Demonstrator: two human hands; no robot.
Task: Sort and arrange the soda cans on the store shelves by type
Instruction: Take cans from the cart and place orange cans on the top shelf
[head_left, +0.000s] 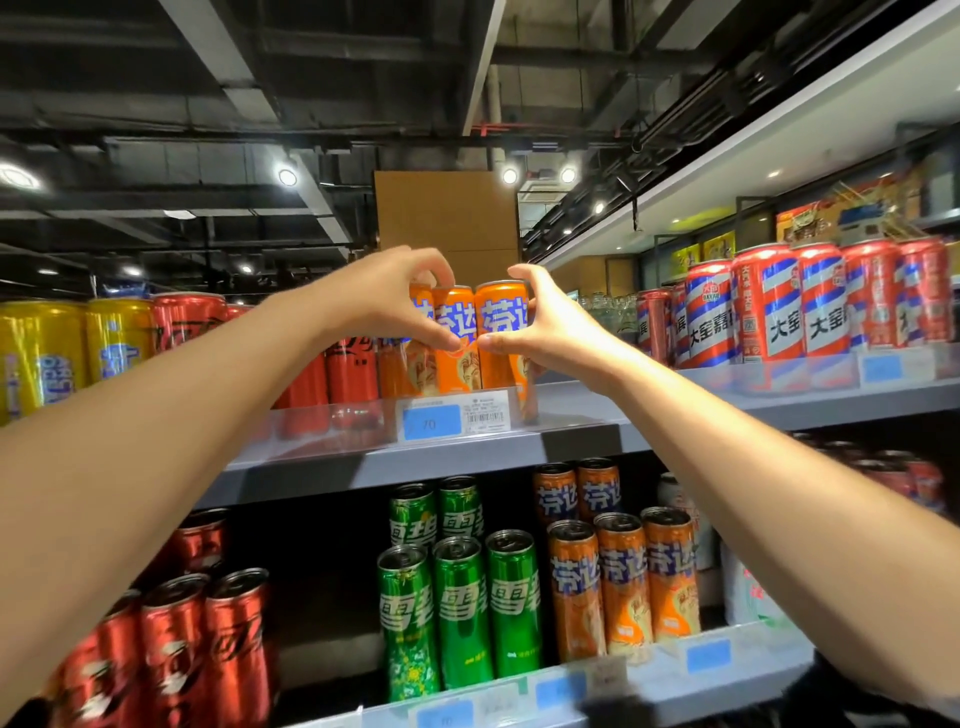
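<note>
Three orange soda cans (457, 338) stand together on the upper shelf (467, 457). My left hand (384, 296) wraps around the left side of the group, thumb in front and fingers over the tops. On the right side my right hand (545, 322) grips the rightmost orange can (501, 317). The two thumbs almost meet in front of the cans. Red cans (353, 374) stand just left of the group, partly hidden by my left arm.
Yellow cans (47, 353) stand far left on the upper shelf, red-white-blue striped cans (779, 306) at the right. The lower shelf holds red cans (208, 649), green cans (462, 597) and more orange cans (623, 582). A price tag (452, 418) is clipped on the shelf edge.
</note>
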